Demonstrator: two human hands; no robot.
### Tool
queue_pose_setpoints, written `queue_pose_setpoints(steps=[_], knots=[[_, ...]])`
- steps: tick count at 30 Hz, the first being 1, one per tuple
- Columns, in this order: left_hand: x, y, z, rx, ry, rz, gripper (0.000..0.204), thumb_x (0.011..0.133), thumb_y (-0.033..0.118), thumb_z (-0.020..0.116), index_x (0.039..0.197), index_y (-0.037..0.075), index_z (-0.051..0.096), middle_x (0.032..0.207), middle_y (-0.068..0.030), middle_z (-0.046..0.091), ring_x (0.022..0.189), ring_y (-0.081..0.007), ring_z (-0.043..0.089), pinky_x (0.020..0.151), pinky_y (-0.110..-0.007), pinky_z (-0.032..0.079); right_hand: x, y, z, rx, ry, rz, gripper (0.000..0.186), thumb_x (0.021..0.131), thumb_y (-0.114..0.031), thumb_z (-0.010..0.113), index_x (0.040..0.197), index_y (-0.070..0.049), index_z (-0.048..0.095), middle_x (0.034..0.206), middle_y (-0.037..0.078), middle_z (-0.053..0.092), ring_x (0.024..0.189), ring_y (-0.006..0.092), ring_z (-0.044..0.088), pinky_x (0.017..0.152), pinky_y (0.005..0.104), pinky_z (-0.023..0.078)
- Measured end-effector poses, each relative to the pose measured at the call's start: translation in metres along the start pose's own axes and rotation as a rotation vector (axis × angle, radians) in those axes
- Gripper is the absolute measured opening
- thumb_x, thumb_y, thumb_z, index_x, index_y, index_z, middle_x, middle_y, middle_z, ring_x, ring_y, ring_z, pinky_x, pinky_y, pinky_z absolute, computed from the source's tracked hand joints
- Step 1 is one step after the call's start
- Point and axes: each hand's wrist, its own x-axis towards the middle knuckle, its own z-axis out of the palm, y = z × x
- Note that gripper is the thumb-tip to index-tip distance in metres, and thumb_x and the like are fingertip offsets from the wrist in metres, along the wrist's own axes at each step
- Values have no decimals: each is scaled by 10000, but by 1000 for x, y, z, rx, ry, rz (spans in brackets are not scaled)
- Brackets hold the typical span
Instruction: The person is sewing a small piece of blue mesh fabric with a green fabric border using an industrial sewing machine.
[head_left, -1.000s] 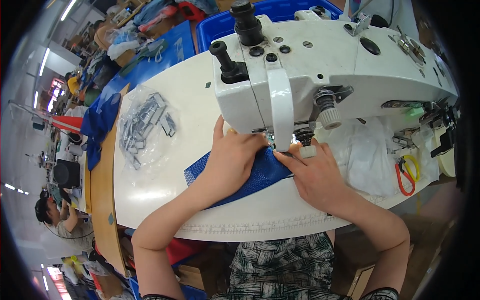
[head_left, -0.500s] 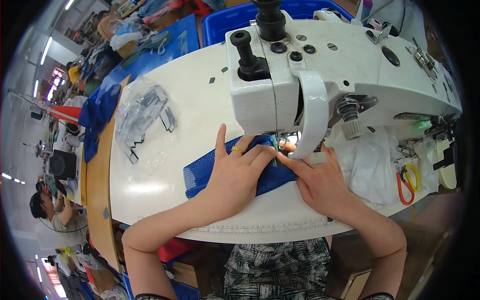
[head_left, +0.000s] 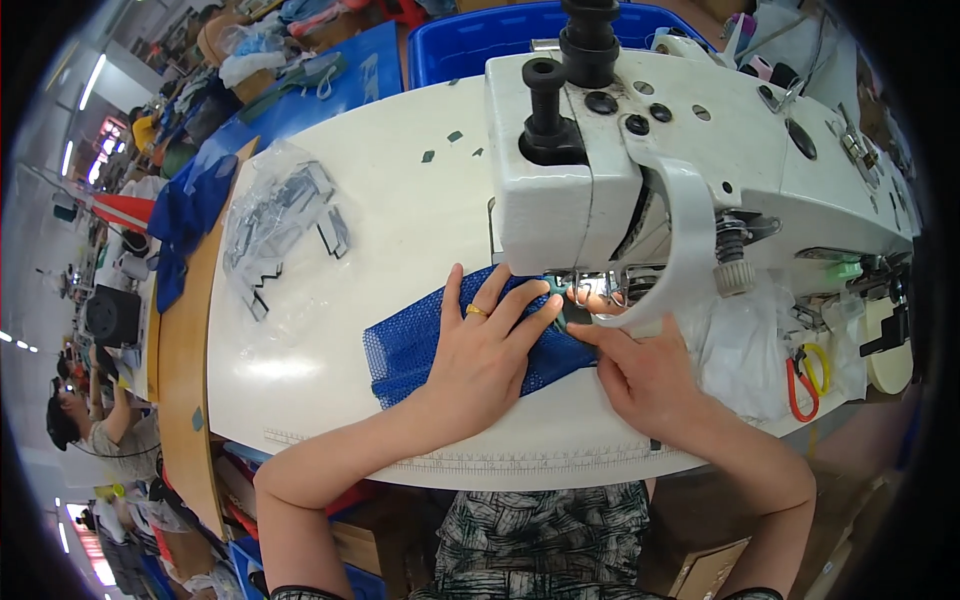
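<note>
A piece of blue mesh fabric (head_left: 402,345) lies on the white table under the head of a white sewing machine (head_left: 545,215). A small dark green strip (head_left: 576,314) sits on the fabric by the presser foot. My left hand (head_left: 482,350), a ring on one finger, rests flat on the mesh with its fingers spread, its fingertips reaching the strip. From the other side my right hand (head_left: 650,375) stretches its index finger to the strip's edge. Its farther fingers pass behind the machine's curved white guard (head_left: 690,235) and are partly hidden.
A clear plastic bag of bent metal pieces (head_left: 290,215) lies at the left. Scissors with red and yellow handles (head_left: 805,382) and crumpled clear plastic (head_left: 745,345) are at the right. A blue bin (head_left: 440,62) stands behind; another person (head_left: 110,425) sits at far left.
The view has shifted slightly, so the machine appears farther right. My left fingers have spread wider over the fabric, and more of the green strip shows between the hands.
</note>
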Motion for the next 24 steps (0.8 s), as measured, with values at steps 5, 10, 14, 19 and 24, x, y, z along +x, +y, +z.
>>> queue_pose_setpoints(steps=[5,10,14,19,24], knots=[[10,-18,-3,-170,-69,52,559,780,-46,701,1328,56,663,1419,-148,536,1482,-414,403,1229,-660,261,4,6,-2,-77,5,-71,436,793,-80,712,1227,-117,716,1108,128,655,1074,358,574,916,499,466],[18,-28,0,-358,-65,144,532,773,-90,686,1294,15,678,1371,-219,538,1436,-489,436,1218,-555,373,8,2,-7,-145,2,-102,379,803,-104,705,1182,-98,705,1021,88,671,959,317,631,863,499,479],[18,-30,-2,-390,-75,133,533,782,-84,689,1306,13,674,1381,-218,535,1441,-500,428,1221,-547,373,3,-4,-4,-95,-53,31,400,825,-82,668,1224,-106,680,1121,104,695,967,306,682,900,539,452],[17,-29,-1,-381,-93,104,557,786,-95,687,1331,19,670,1460,-249,493,1461,-521,403,1206,-545,386,2,-9,-2,-62,-160,150,457,852,-79,625,1306,-123,646,1216,113,697,1045,295,689,988,600,385],[17,-26,1,-350,-59,105,575,772,-107,689,1335,13,670,1499,-285,442,1450,-534,404,1170,-536,416,7,-11,-1,-98,-6,36,470,830,-118,680,1294,-58,644,1034,131,710,920,328,694,863,503,499]])
